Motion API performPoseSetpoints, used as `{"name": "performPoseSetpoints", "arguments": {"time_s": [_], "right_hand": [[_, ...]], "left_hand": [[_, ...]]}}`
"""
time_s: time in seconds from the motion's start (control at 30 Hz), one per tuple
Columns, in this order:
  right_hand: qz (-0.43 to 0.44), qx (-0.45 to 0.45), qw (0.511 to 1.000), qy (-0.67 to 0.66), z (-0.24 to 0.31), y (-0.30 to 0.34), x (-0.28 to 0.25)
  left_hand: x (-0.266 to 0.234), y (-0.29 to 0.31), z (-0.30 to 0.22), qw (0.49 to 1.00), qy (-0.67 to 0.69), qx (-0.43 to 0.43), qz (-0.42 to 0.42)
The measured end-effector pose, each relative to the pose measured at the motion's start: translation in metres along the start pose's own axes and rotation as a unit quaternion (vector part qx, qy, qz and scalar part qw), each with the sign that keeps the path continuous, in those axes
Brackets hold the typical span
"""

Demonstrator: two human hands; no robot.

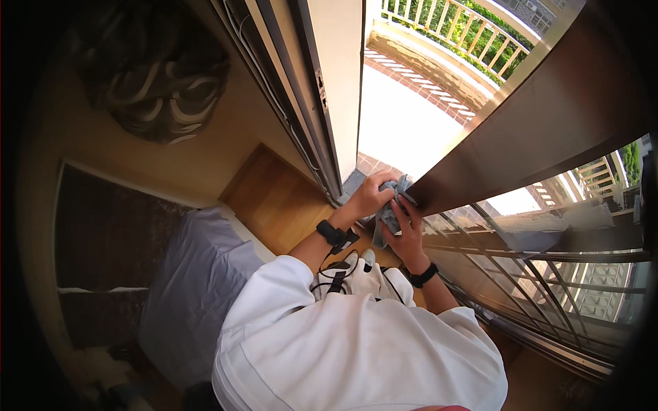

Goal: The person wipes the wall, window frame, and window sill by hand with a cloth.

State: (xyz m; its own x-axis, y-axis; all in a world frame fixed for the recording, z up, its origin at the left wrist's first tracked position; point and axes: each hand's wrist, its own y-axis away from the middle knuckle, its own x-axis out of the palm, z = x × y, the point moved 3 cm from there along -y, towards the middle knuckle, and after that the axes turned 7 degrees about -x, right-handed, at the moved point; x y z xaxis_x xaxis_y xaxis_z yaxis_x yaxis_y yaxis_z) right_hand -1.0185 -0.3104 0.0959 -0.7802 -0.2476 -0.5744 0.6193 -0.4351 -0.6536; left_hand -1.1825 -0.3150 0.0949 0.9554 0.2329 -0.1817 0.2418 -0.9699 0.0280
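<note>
– Left hand (371, 196), what's it doing?

– Fingers bent, gripping a bunched blue-grey cloth (387, 218). Right hand (409, 238) grips it too, from the right and a bit lower.

– Where's the cloth?

– Between both hands, out in front of the body, just beside the near end of the brown door (534, 116). Can't tell if it touches the door; fingers cover that bit.

– What could go wrong?

– Cloth slips, I'd say. It's crumpled, and one end hangs below the fingers. If either hand loosens, more could droop or drop toward the wood floor (271, 198).

– Anything else?

– Knuckles. Right hand is right by the door, so a quick twist could knock fingers on its edge. If the door swung toward the frame (314, 61), the left hand and forearm look badly placed: they're on the frame side, so a pinch is possible.

– Straps?

– Dark strap on the left wrist (332, 233), dark band on the right (425, 275). Left one has a loose-looking flap; it might snag the cloth if the wrists cross. Low risk.

– Light?

– Harsh glare from the balcony (411, 103), dim indoors. Easy to misjudge the door edge.
</note>
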Motion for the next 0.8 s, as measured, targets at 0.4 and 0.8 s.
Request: {"name": "performPoseSetpoints", "arguments": {"time_s": [0.4,0.8], "right_hand": [[0.105,0.077,0.988,-0.084,0.014,-0.001,0.048],[-0.110,-0.077,0.989,-0.062,0.107,-0.220,0.170]], "left_hand": [[-0.034,0.068,0.027,0.980,-0.050,-0.005,-0.192],[-0.249,0.059,-0.073,0.883,-0.164,0.241,-0.369]]}}
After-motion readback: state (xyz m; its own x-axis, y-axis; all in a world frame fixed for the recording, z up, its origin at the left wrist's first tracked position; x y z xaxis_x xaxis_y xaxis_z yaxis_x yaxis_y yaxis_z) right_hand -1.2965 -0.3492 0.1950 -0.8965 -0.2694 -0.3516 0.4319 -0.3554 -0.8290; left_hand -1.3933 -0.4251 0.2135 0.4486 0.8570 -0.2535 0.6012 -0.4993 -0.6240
